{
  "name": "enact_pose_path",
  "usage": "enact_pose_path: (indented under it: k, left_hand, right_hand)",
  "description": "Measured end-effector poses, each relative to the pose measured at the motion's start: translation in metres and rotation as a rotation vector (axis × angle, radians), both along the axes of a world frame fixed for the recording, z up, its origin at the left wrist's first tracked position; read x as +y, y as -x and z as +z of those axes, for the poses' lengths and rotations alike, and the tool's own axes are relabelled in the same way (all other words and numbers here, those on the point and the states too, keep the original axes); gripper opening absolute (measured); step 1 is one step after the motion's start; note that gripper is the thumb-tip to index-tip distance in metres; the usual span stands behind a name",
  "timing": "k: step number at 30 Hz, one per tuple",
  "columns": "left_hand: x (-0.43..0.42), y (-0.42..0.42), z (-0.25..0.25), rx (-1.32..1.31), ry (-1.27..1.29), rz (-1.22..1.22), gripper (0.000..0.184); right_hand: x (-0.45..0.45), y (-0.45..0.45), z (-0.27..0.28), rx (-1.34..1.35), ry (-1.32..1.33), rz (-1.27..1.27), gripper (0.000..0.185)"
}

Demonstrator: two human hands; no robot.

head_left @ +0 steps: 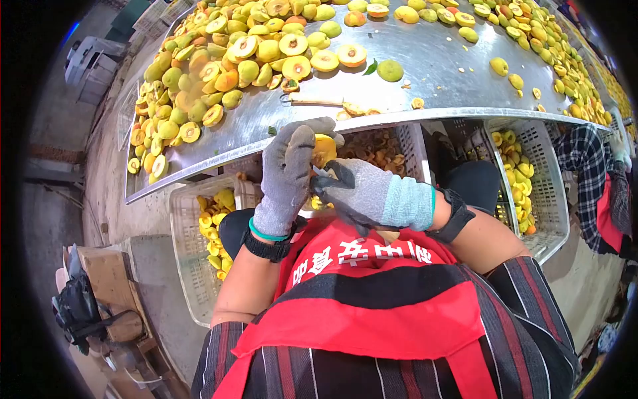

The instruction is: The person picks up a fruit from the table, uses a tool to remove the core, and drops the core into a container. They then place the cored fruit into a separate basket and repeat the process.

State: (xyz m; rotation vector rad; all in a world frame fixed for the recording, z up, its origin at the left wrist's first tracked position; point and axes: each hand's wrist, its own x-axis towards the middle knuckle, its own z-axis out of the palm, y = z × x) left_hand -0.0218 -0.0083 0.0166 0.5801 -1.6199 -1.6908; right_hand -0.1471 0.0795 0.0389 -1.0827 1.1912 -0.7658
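Both hands wear grey gloves with dark fingers and meet in front of the red apron, just below the metal table's edge. My left hand is closed round a yellow-orange fruit half, which shows between the two hands. Against the fruit's lower side, my right hand is closed, with a small tool, partly hidden, in its fingers. On the metal table lie piles of halved yellow-green fruit. A thin tool with a wooden handle rests near the table's edge.
White crates of yellow fruit pieces stand below the table, one at the left and one at the right. Brown pieces fill another crate behind my hands. A co-worker's checked sleeve is at the far right. Cardboard lies left.
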Motion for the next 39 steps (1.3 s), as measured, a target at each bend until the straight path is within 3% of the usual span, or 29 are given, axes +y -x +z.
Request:
enact_pose_path:
  k: [7, 9, 11, 13, 14, 17, 19, 21, 25, 27, 28, 31, 33, 34, 35, 36, 37, 38, 39]
  left_hand:
    - [0.002, 0.01, -0.006, 0.089, -0.095, 0.084, 0.04]
    - [0.001, 0.012, -0.011, 0.088, -0.075, 0.099, 0.042]
    - [0.004, 0.014, -0.012, 0.192, -0.077, 0.087, 0.044]
    - [0.008, 0.018, -0.008, 0.197, -0.138, 0.087, 0.044]
    - [0.008, 0.021, -0.01, 0.174, -0.168, 0.101, 0.046]
    - [0.012, 0.026, -0.005, 0.107, -0.192, 0.132, 0.045]
    - [0.011, 0.029, -0.004, 0.2, -0.329, 0.029, 0.032]
    - [0.009, 0.032, -0.007, 0.215, -0.38, 0.015, 0.033]
    - [0.002, 0.038, -0.014, 0.215, -0.565, 0.025, 0.043]
    - [-0.001, 0.038, -0.008, 0.31, -0.804, 0.174, 0.051]
    - [-0.013, 0.025, -0.024, 0.257, -0.688, 0.065, 0.056]
    - [-0.034, -0.013, -0.028, 0.316, -0.676, 0.0, 0.057]
    - [-0.04, -0.048, -0.012, 0.274, -0.602, 0.089, 0.052]
    - [-0.04, -0.072, -0.002, 0.101, -0.385, 0.194, 0.042]
    - [-0.045, -0.1, -0.002, -0.297, 0.119, 0.394, 0.031]
    - [-0.061, -0.152, -0.009, -0.798, 0.897, 0.472, 0.025]
    - [-0.055, -0.156, 0.014, -0.459, 0.134, 0.515, 0.024]
    - [-0.065, -0.175, 0.031, -0.72, 0.338, 0.354, 0.025]
    - [-0.072, -0.189, 0.032, -0.845, 0.275, 0.423, 0.027]
  right_hand:
    - [0.003, -0.001, -0.005, -0.337, -0.033, -0.033, 0.033]
    - [0.007, 0.003, -0.008, -0.705, -0.161, -0.058, 0.033]
    - [0.006, 0.005, -0.017, -0.765, -0.101, -0.019, 0.033]
    - [0.003, 0.008, -0.018, -1.213, -0.43, 0.011, 0.035]
    - [0.002, 0.008, -0.021, -1.288, -0.471, 0.014, 0.035]
    - [0.002, 0.008, -0.039, -1.366, -0.434, -0.008, 0.036]
    - [0.004, 0.007, -0.041, -1.421, -0.41, 0.004, 0.037]
    - [0.006, 0.007, -0.041, -1.452, -0.326, -0.001, 0.037]
    - [0.013, 0.017, -0.047, -1.472, -0.26, 0.041, 0.036]
    - [0.02, 0.025, -0.057, -1.463, -0.222, 0.035, 0.035]
    - [0.024, 0.029, -0.063, -1.394, -0.227, -0.024, 0.035]
    - [0.029, 0.032, -0.064, -0.781, -0.15, -0.252, 0.035]
    - [0.027, 0.03, -0.067, -0.469, -0.2, -0.334, 0.029]
    - [0.028, 0.031, -0.077, -0.505, -0.185, -0.352, 0.022]
    - [0.027, 0.032, -0.083, -0.514, -0.18, -0.351, 0.022]
    - [0.026, 0.034, -0.088, -0.441, -0.186, -0.346, 0.023]
    - [0.025, 0.037, -0.09, -0.365, -0.193, -0.342, 0.024]
    - [0.024, 0.038, -0.089, -0.312, -0.206, -0.313, 0.029]
    - [0.023, 0.039, -0.084, -0.314, -0.206, -0.307, 0.029]
